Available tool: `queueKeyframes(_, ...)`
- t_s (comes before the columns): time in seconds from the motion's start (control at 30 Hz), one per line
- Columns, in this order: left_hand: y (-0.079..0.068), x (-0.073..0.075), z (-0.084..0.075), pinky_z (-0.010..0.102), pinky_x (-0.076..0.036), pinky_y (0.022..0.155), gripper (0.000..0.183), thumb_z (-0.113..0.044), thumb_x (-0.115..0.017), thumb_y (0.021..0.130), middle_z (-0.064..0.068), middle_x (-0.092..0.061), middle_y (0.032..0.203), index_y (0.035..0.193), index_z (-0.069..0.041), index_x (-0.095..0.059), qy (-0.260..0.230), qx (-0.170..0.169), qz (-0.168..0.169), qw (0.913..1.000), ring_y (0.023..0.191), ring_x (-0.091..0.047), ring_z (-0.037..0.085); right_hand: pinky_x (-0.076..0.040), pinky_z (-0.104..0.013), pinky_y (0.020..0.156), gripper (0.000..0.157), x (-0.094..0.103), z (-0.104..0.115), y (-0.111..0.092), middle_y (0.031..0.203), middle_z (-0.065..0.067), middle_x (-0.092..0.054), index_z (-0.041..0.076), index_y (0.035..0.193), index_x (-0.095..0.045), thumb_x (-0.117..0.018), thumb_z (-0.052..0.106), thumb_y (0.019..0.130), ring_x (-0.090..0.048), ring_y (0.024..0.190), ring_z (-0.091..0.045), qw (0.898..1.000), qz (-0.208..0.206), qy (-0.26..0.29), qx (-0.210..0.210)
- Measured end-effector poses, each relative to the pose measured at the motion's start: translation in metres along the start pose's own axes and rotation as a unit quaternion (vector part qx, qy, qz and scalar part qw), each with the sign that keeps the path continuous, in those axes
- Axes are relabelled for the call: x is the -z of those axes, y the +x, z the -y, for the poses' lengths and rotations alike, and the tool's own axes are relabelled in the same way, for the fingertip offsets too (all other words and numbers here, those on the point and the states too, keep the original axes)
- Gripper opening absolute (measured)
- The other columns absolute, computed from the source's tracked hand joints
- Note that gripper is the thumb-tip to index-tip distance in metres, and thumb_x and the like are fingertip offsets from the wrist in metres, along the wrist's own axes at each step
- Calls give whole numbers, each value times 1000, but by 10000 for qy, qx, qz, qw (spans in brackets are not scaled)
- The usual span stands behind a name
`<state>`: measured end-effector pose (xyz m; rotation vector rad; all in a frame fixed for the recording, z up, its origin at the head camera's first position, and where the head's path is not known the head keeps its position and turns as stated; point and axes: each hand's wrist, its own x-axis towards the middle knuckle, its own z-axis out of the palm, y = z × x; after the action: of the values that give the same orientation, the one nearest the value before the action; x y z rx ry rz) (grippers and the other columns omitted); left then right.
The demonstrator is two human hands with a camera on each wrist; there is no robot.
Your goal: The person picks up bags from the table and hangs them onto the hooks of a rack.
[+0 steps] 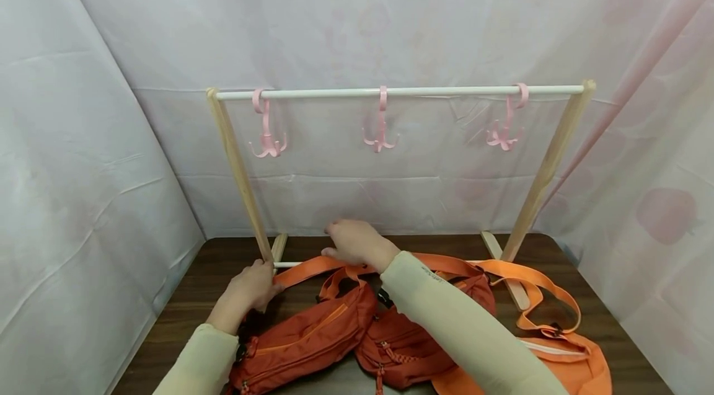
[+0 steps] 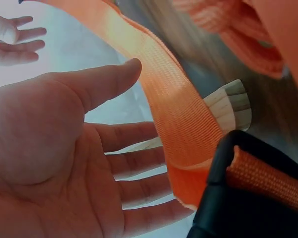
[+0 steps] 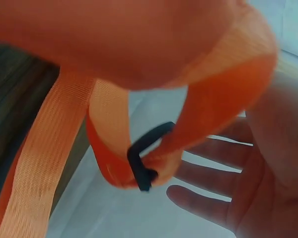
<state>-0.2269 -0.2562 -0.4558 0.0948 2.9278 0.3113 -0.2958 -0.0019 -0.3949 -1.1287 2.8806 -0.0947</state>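
Three waist bags lie on the table: a rust-red bag point(image 1: 304, 348) at left, another rust-red bag point(image 1: 401, 351) in the middle, and a brighter orange bag point(image 1: 582, 367) at right. My left hand point(image 1: 251, 288) is at the orange strap point(image 1: 312, 268) of the left bag. In the left wrist view its straight fingers pass behind the strap, the thumb at the strap's near edge; a black buckle point(image 2: 253, 193) sits close by. Over the straps, my right hand point(image 1: 357, 241) reaches leftward. The right wrist view shows its extended fingers beside a strap loop with a black slider point(image 3: 139, 163).
A wooden rack stands at the back of the dark table point(image 1: 189, 314), with a white top bar point(image 1: 323, 93). From it hang three pink hooks: left point(image 1: 268, 144), middle point(image 1: 380, 141) and right point(image 1: 504, 137). A pale curtain point(image 1: 435, 29) surrounds the table.
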Motion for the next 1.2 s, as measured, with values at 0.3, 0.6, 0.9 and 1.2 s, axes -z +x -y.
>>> queueKeyframes(0.3,5,-9,-1,49,-54,71,45,-25,-76,101,24,-59,113,129,8,-64,-13,93,17,10000,80,-62,30,-56,-36,93,41,-14,3,12,132,-2,-68,14,139,-67,-67,40,106,-66,117,-20,9973,695,-154,-201)
queueKeyframes(0.6,1,-13,-2,50,-54,72,42,-18,-75,100,23,-63,107,126,12,-62,189,-168,-47,9997,80,-62,29,-43,-31,61,21,-34,-3,15,80,1,-59,18,96,-70,-56,23,111,-50,64,-14,9901,1265,243,-554)
queueKeyframes(0.9,-1,-15,2,43,-51,61,27,-6,-67,102,13,-63,85,127,4,-64,57,-272,44,9996,67,-59,23,-43,-30,58,23,-51,-7,16,77,1,-59,18,92,-67,-56,10,110,-50,63,-12,9930,1072,31,-502)
queueKeyframes(1.2,-2,-13,8,42,-50,61,19,-1,-70,95,8,-60,77,113,0,-66,-180,-197,32,9996,63,-59,22,-50,-28,64,15,-46,-7,11,97,0,-66,15,118,-70,-61,9,108,-60,76,-11,9976,513,211,-403)
